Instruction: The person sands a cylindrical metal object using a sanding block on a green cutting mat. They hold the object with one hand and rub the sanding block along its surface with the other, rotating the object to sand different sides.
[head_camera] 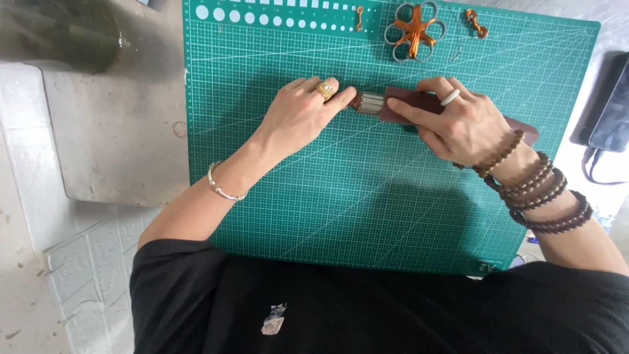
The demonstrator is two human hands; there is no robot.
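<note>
1. The left hand [303,113] lies knuckles-up on the green cutting mat [367,196], fingers curled close together, with the index fingertip pressed against the left end of a small ribbed metal cylinder [369,103]. A gold ring sits on one finger and a silver bangle on the wrist.

2. The right hand [458,121] presses down on a dark brown leather strip [419,105], fingers drawn together and the index finger stretched along the strip toward the cylinder. (Whether the thumb pinches the strip's edge underneath cannot be told.) A pale ring and several strands of brown wooden beads show on this hand and wrist.

3. The cylinder lies on the mat between the two hands, touching the left end of the strip; the strip runs rightward under the right hand.

4. To do this well, in my judgement: keep the strip flat and steady under the right palm, push the cylinder squarely along the strip's line with the left fingertip, and use the mat's grid to keep both aligned.

5. Near the mat's top edge lie an orange-and-grey flower-shaped tool [414,29] and two small copper hooks [476,23], well apart from the hands.

6. The mat rests on a pale, worn worktop [111,131]; a dark device with a cable [606,121] lies off the right edge.
</note>
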